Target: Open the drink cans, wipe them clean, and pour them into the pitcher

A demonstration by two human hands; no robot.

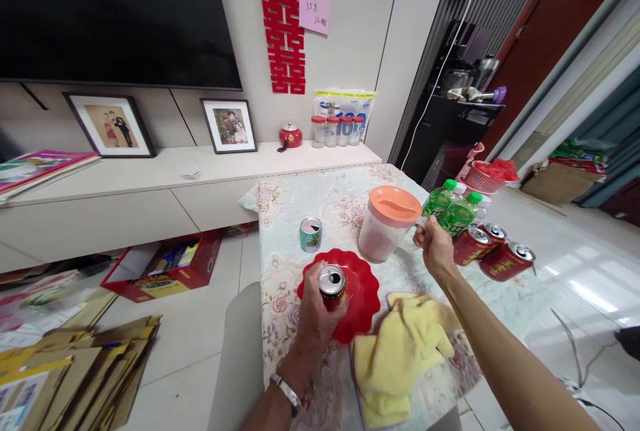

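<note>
My left hand (pixel 319 307) is wrapped round an opened red drink can (pixel 333 282), held upright over the red scalloped plate (pixel 364 287). With its fingers curled round the handle, my right hand (pixel 434 242) grips a translucent plastic pitcher (pixel 383 234) that has an orange lid (pixel 395 204). The pitcher tilts slightly; whether its base touches the table I cannot tell. A small opened teal can (pixel 311 235) stands behind the plate. In front of the plate lies a crumpled yellow cloth (pixel 400 357).
Green-capped bottles (pixel 457 217) and several red cans (pixel 507 262) stand on the right of the flowered tablecloth (pixel 285 277). Behind is a white cabinet (pixel 270 163) with picture frames and red-lidded jars (pixel 337 131). A red box (pixel 165 267) and flattened cardboard (pixel 95 377) lie on the floor at left.
</note>
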